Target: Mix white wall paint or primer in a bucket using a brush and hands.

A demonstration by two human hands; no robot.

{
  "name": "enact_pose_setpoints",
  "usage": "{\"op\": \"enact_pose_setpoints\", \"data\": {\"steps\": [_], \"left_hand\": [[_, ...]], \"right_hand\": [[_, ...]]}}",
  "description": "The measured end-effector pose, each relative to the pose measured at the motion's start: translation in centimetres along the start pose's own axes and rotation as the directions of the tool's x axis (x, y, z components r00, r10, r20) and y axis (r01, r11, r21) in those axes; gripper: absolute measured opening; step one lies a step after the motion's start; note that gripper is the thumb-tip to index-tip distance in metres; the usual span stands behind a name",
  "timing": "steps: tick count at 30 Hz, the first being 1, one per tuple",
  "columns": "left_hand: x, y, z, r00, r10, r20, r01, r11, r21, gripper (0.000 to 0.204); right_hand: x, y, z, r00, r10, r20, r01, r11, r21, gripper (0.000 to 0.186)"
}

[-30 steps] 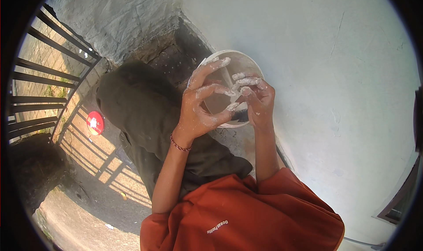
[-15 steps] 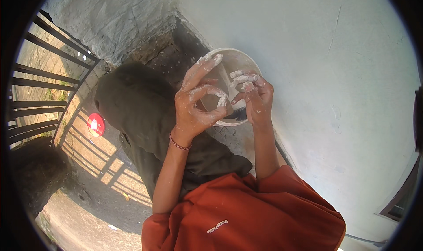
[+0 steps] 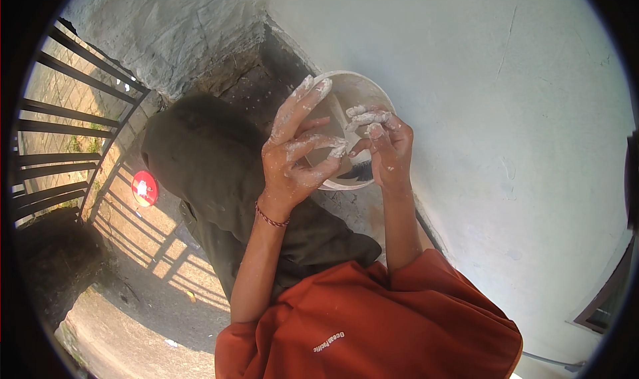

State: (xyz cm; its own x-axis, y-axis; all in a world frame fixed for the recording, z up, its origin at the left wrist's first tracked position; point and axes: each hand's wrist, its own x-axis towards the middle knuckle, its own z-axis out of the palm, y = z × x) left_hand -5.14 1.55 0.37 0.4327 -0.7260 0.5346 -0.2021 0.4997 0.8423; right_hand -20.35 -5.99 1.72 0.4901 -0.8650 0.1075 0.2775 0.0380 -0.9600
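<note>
Both my hands, coated with white paste on the fingers, are over a round whitish bucket (image 3: 363, 81). My left hand (image 3: 286, 156) pinches thumb against forefinger while its other fingers stretch upward; anything between the tips is too small to make out. Close beside it, my right hand (image 3: 391, 151) has its fingers bent and its thumb up against them, and what it may hold cannot be made out. Inside the bucket rests a brush with dark bristles (image 3: 360, 172), partly hidden behind my right hand. The bucket's lower left side is covered by my left hand.
A pale plastered wall (image 3: 506, 133) rises on the right, with a rough grey wall (image 3: 180, 39) at the back. Dark metal railings (image 3: 63, 123) stand at the left. A red round lid-like disc (image 3: 144, 188) lies on the floor beside my dark-trousered leg (image 3: 206, 139).
My left forefinger has straightened from a rounded curl, and its tip has come together with the thumb slightly higher up. The right hand has barely moved.
</note>
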Motion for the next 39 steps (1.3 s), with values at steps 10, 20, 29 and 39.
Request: {"op": "enact_pose_setpoints", "data": {"steps": [10,20,29,39], "left_hand": [[0.0,-0.3,0.0,1.0,0.013,0.014,-0.012,1.0,-0.026,0.021],[-0.1,-0.4,0.1,0.999,-0.026,-0.037,0.029,0.997,0.072,0.019],[-0.1,-0.5,0.2,0.998,-0.013,-0.053,0.016,0.998,0.065,0.02],[-0.1,-0.3,-0.1,0.998,-0.029,-0.061,0.034,0.997,0.069,0.025]], "right_hand": [[0.0,0.0,0.0,1.0,0.018,-0.008,-0.018,1.0,0.006,0.021],[-0.3,-0.1,0.8,1.0,0.002,-0.019,-0.006,0.978,-0.208,0.022],[0.0,-0.1,0.9,0.999,0.0,0.04,0.01,0.971,-0.238,0.022],[0.0,-0.1,0.5,0.993,0.049,0.11,-0.025,0.977,-0.21,0.022]]}}
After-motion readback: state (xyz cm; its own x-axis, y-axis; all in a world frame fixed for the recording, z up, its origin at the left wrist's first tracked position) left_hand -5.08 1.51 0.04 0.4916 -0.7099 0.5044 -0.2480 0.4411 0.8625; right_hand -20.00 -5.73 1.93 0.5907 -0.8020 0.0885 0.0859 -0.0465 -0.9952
